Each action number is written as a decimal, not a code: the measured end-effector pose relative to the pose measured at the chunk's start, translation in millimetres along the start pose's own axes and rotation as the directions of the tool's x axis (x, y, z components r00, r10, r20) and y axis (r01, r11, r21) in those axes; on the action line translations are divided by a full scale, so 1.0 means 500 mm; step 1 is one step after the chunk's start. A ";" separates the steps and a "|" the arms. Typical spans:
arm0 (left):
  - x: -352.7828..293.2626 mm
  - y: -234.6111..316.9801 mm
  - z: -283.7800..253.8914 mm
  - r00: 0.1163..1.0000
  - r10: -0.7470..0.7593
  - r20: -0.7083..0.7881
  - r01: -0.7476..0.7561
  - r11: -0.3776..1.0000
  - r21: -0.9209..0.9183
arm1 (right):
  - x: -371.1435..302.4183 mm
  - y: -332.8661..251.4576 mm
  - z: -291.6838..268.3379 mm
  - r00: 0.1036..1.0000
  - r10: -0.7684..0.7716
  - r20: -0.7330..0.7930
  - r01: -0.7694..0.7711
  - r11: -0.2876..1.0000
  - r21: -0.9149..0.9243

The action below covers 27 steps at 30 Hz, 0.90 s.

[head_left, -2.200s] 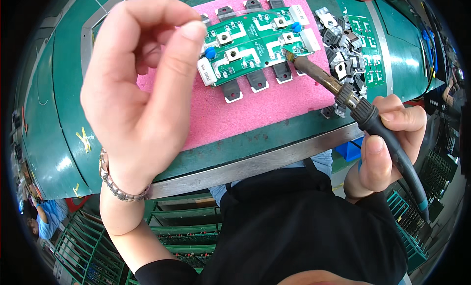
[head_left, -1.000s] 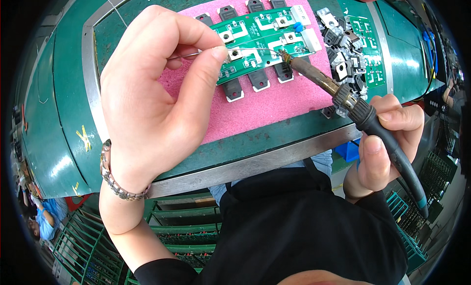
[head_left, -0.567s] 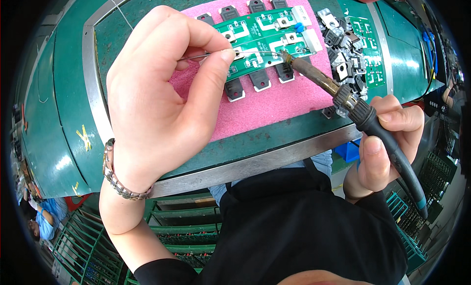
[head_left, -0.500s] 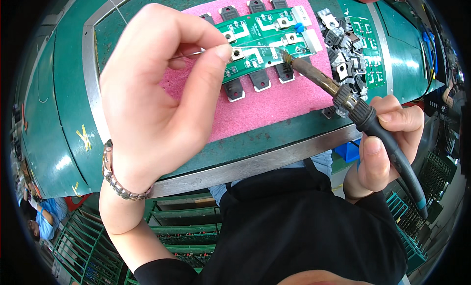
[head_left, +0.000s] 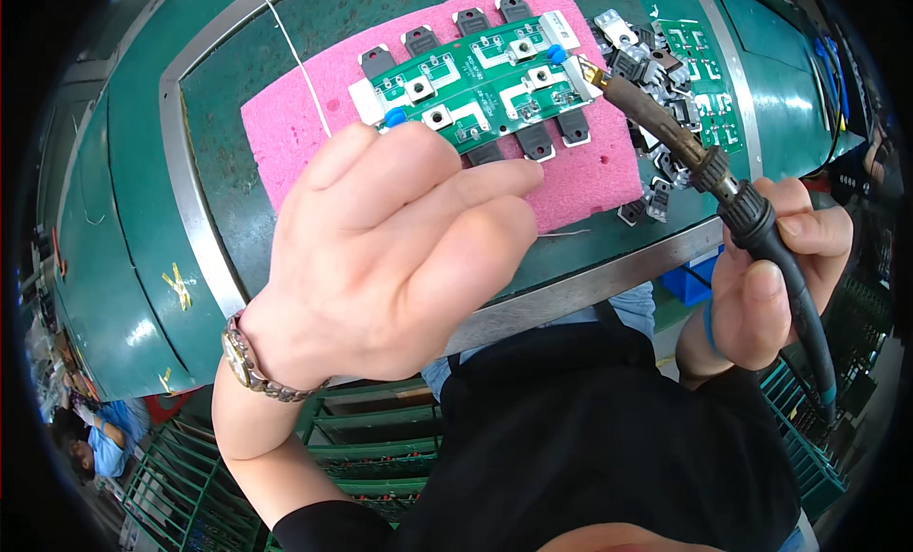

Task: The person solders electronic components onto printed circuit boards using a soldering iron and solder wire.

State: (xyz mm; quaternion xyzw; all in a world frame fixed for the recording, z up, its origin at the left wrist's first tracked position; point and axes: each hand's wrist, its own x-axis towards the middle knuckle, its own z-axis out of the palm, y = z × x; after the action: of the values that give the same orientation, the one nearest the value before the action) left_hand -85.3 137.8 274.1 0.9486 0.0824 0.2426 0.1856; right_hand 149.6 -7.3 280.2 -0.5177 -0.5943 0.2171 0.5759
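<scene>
A green circuit board [head_left: 455, 84] lies on a pink foam pad [head_left: 285, 124], with black flat power transistors [head_left: 421, 41] along both long edges, square metal terminals and blue round parts. My right hand [head_left: 775, 276] is closed around the handle of a soldering iron [head_left: 666, 129]; its tip is by the white block at the board's right end, and I cannot tell if they touch. My left hand [head_left: 399, 248] is curled, back upward, over the pad's near edge, covering some near transistors. Thin solder wire [head_left: 568, 232] shows beyond its fingertips, which are partly hidden.
To the right of the pad is a heap of loose transistors and metal clips [head_left: 656, 77], beside more green boards [head_left: 704, 72]. A metal strip [head_left: 580, 290] edges the green bench. Green racks [head_left: 376, 438] stand below. Another person [head_left: 114, 438] sits far left.
My left hand has come down off the board toward the near edge and turned back upward, drawing the solder wire away. The iron's tip has gone from the board's near edge to its right end.
</scene>
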 end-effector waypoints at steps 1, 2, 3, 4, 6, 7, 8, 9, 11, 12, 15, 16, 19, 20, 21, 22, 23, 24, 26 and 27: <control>0.000 -0.002 0.003 1.000 0.003 0.003 -0.003 1.000 0.000 | 0.000 0.000 0.000 1.000 0.000 -0.004 0.000 1.000 0.000; -0.001 -0.004 0.007 1.000 0.022 -0.004 -0.022 1.000 0.006 | 0.001 0.001 0.000 1.000 -0.006 -0.005 0.006 1.000 0.028; -0.002 -0.006 0.010 0.999 0.038 -0.011 -0.038 0.999 0.013 | 0.002 0.001 0.000 1.000 -0.013 -0.004 0.013 0.998 0.056; -0.003 -0.006 0.011 0.999 0.039 -0.010 -0.039 0.999 0.014 | 0.002 0.002 -0.001 1.000 -0.013 -0.006 0.013 0.998 0.057; -0.004 -0.007 0.012 0.999 0.038 -0.019 -0.038 0.999 0.009 | 0.002 0.002 -0.003 1.000 -0.021 0.010 0.021 0.998 0.055; -0.004 -0.007 0.012 0.999 0.038 -0.018 -0.038 0.999 0.010 | 0.001 0.002 -0.003 1.000 -0.022 0.010 0.021 0.998 0.056; -0.003 -0.006 0.012 0.999 0.034 -0.021 -0.034 0.999 0.007 | 0.001 0.002 -0.003 1.000 -0.017 0.013 0.017 0.998 0.057; -0.002 -0.006 0.012 0.999 0.031 -0.025 -0.031 1.000 0.003 | 0.001 0.002 -0.003 1.000 -0.012 0.016 0.011 0.998 0.055; -0.002 -0.005 0.009 1.000 0.024 -0.009 -0.024 1.000 -0.006 | 0.000 0.001 0.000 1.000 -0.006 0.004 0.006 0.999 0.040; -0.002 -0.005 0.006 1.000 0.014 0.008 -0.014 1.000 -0.012 | 0.000 0.001 0.002 1.000 0.000 -0.006 0.000 1.000 0.029; -0.003 -0.008 -0.003 1.000 0.015 0.018 -0.014 0.998 -0.060 | 0.004 -0.004 0.006 1.000 0.019 0.024 -0.019 1.000 0.005; -0.001 -0.009 -0.013 1.000 0.014 0.017 -0.013 0.998 -0.060 | 0.004 -0.004 0.009 0.999 0.020 0.025 -0.020 1.000 0.005; -0.001 -0.012 -0.032 0.960 -0.180 -0.213 0.186 0.983 0.006 | 0.000 0.000 0.025 0.998 0.054 0.027 -0.055 0.996 0.065; -0.006 -0.013 -0.026 0.913 -0.239 -0.331 0.261 0.965 0.021 | -0.001 0.000 0.030 0.998 0.055 0.028 -0.057 0.996 0.065; -0.010 -0.014 -0.026 0.888 -0.308 -0.341 0.326 0.945 -0.005 | -0.002 -0.002 0.035 0.997 0.080 0.018 -0.081 0.995 0.063; -0.010 -0.016 -0.025 0.887 -0.310 -0.342 0.328 0.945 -0.004 | -0.002 -0.002 0.037 0.994 0.105 0.007 -0.105 0.993 0.060; -0.009 -0.020 -0.022 0.890 -0.319 -0.327 0.333 0.943 -0.013 | 0.002 0.013 0.033 0.999 0.000 0.039 -0.006 0.986 0.167; -0.008 -0.023 -0.020 0.891 -0.329 -0.313 0.340 0.940 -0.020 | 0.000 0.012 0.035 0.999 -0.001 0.043 -0.007 0.985 0.170; -0.008 -0.026 -0.019 0.903 -0.314 -0.294 0.326 0.945 -0.008 | -0.003 0.009 0.038 0.998 0.065 0.007 -0.066 0.986 0.153; -0.007 -0.024 -0.018 0.904 -0.328 -0.274 0.341 0.940 0.000 | -0.003 0.012 0.037 0.998 0.066 0.008 -0.066 0.986 0.154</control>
State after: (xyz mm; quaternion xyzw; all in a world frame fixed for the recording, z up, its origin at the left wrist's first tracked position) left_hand -93.5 150.9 275.4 0.8826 0.2741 0.3322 0.1886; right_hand 134.8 -0.4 269.7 -0.4908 -0.5591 0.2819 0.6058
